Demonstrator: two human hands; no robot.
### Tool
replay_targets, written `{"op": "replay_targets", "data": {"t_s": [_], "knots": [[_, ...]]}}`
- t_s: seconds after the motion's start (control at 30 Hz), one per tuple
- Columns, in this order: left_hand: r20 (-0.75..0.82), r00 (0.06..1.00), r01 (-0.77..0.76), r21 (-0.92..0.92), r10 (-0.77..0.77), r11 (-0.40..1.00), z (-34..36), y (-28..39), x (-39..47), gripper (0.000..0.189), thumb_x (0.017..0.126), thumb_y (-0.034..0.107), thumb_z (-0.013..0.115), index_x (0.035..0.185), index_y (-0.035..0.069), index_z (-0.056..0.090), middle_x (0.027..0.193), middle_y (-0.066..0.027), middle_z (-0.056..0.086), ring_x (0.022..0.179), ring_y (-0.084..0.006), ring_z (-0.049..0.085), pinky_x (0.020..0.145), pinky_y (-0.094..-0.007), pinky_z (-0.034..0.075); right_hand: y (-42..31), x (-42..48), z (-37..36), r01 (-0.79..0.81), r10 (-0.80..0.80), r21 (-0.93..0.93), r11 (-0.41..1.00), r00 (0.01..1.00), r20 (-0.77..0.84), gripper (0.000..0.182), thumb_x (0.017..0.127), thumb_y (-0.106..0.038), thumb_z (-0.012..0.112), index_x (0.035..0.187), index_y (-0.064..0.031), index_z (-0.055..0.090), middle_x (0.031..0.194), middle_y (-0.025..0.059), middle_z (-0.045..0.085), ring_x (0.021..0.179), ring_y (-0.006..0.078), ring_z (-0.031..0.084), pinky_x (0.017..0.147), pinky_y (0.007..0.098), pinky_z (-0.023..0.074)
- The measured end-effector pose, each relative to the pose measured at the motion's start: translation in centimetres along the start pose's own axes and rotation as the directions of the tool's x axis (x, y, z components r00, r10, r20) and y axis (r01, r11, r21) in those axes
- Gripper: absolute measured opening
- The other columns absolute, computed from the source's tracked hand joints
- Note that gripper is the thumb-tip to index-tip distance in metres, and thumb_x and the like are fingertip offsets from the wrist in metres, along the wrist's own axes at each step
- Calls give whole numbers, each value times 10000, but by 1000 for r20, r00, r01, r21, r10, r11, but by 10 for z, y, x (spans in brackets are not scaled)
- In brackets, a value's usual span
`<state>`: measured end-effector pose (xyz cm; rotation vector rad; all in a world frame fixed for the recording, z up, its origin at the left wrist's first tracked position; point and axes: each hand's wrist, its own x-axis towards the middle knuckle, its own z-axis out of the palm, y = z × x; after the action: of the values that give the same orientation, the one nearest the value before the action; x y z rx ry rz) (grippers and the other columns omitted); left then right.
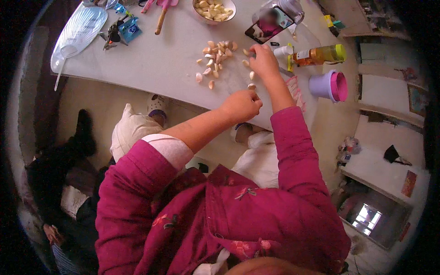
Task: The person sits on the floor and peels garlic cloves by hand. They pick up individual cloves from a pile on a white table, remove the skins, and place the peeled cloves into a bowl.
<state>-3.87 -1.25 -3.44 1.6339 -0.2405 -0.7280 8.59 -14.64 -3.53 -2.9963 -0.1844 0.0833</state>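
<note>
My left hand (242,106) is curled just over the near edge of the white table, its fingertips turned in so that anything in them is hidden. Close beyond it lies a garlic clove (251,86) with brownish skin. My right hand (265,62) reaches farther forward, fingers bent down near the tabletop; something dark shows by the fingertips, too small to name. Next to those fingers lie a pale garlic clove (245,63) and another clove (246,52). Left of both hands sits a loose pile of unpeeled garlic cloves (220,54). A bowl of peeled cloves (213,10) stands beyond the pile.
A propped phone (270,24) stands past my right hand. To the right are a bottle of amber liquid (309,56), a lilac cup (321,85) and a pink cloth (295,90). A hand fan (82,31), keys (113,34) and a blue packet (130,30) lie left. Another person sits lower left.
</note>
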Motion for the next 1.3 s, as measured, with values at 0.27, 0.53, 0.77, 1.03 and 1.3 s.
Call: {"op": "replay_targets", "data": {"t_s": [0.27, 0.53, 0.77, 1.03, 1.3], "knots": [[-40, 999, -18, 119, 23, 993, 5, -7, 6, 332, 897, 299, 542, 980, 8, 677, 805, -118, 708, 726, -220, 687, 720, -368, 537, -47, 19, 6, 372, -359, 49, 927, 918, -170, 273, 782, -110, 647, 1055, -115, 659, 1032, 117, 601, 979, 319, 576, 871, 416, 475], [-41, 999, 29, -20, -30, 999, -9, -3, 14, 337, 896, 320, 543, 1016, 32, 672, 819, -95, 708, 732, -205, 684, 717, -353, 535, -34, 23, 14, 422, -423, -36, 906, 901, -97, 141, 769, -115, 668, 906, -87, 666, 951, 102, 612, 953, 306, 560, 831, 413, 447], [-23, 995, 89, -149, -94, 985, -8, -1, 7, 280, 902, 262, 565, 1007, 27, 675, 808, -90, 694, 716, -178, 671, 693, -319, 534, -18, 18, 17, 498, -484, 53, 866, 859, -164, 206, 760, -123, 686, 961, -94, 652, 950, 107, 605, 969, 318, 560, 868, 421, 441], [-30, 985, 156, -255, -169, 954, -23, 2, 3, 280, 906, 285, 583, 1021, 45, 671, 820, -68, 687, 714, -139, 646, 668, -285, 516, -26, 3, 6, 419, -421, -57, 906, 883, -208, 248, 758, -77, 675, 1005, -84, 652, 948, 99, 627, 911, 293, 604, 806, 410, 477], [-256, 956, 43, -367, -146, 929, -34, 13, 12, 248, 912, 276, 606, 1045, 74, 658, 842, -51, 677, 717, -121, 626, 630, -257, 487, -21, -31, -29, -48, 55, 946, 320, 998, 32, 212, 956, -224, 594, 1048, -36, 632, 898, 23, 641, 817, 98, 616, 674, 223, 463]]}}
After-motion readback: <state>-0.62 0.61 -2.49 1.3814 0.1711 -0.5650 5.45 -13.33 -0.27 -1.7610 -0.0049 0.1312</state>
